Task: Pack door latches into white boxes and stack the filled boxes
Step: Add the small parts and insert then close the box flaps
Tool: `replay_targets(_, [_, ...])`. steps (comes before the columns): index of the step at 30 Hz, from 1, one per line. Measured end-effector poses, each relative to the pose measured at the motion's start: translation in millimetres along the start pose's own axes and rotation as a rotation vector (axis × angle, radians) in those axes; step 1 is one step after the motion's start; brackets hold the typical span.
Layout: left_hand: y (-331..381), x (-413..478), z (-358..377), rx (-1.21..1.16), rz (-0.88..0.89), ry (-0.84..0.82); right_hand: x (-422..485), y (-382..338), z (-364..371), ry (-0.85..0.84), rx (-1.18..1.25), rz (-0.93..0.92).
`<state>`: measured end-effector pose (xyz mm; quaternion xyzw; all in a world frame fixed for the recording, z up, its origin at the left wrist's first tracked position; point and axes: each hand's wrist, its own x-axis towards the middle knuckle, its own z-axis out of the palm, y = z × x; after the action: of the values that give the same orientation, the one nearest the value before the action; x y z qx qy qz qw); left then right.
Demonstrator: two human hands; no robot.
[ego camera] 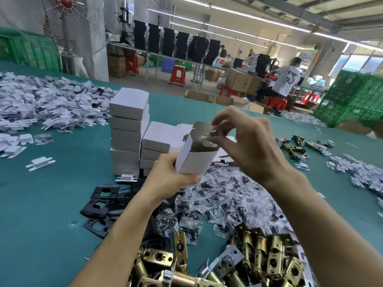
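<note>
Over green table (51, 204): far edge seen at 12 o'clock; stacked boxes (128, 131) at 11
Left hand (170, 177): white box (196, 158) gripped, fingers curled
Right hand (248, 141): small bag (209, 137) pinched over box mouth

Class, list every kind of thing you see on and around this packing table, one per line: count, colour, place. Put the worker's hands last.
open box: one, white, held over the table's middle
small bag: one, clear, at the box's mouth
closed boxes: two stacks, white, behind the open box
latches: a heap, brass, nearest edge
bagged parts: a heap, clear, middle
plates: several, black, left of the bagged parts
card inserts: heaps, white, far left
table: one, teal, underneath everything
crates: several, green, far right
left hand: one, grips the open box
right hand: one, pinches the small bag
</note>
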<state>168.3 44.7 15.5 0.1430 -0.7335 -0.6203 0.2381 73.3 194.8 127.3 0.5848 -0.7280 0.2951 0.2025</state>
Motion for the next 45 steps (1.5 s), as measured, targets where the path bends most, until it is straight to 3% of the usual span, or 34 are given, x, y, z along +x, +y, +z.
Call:
replay_targets(3, [3.2,0.1,1.2,-0.05,0.021,-0.028,4.6,-3.5,7.8,-0.161,-0.093,-0.063])
replay_targets(9, [4.4,0.1,-0.1,-0.091,0.019,-0.013,4.4,0.4,4.4,-0.158,-0.013,-0.091])
replay_targets(14, [5.5,-0.1,0.9,-0.096,0.016,-0.043,4.7,-1.7,2.4,-0.125,-0.113,-0.146])
replay_targets(24, [5.6,-0.6,2.2,-0.111,-0.003,-0.044,2.1,-2.6,0.2,-0.404,-0.083,0.031])
replay_targets(26, [5.6,-1.0,3.4,-0.114,0.002,-0.059,-2.9,-0.6,0.0,-0.342,-0.037,0.037])
replay_targets(29, [7.4,-1.8,2.4,-0.15,-0.005,-0.075,-16.4,8.6,-0.6,0.021,0.005,-0.004])
replay_targets(31, [9.1,-2.9,1.1,-0.176,-0.013,-0.093,-29.8,17.2,0.6,0.152,0.12,0.073])
replay_targets(37, [12.4,-6.8,9.0,-0.307,-0.081,-0.222,-59.7,24.7,19.8,0.079,0.775,0.353])
replay_targets(45, [4.9,-7.2,14.0,-0.233,-0.047,-0.331,-77.3,30.0,35.8,0.071,0.884,0.348])
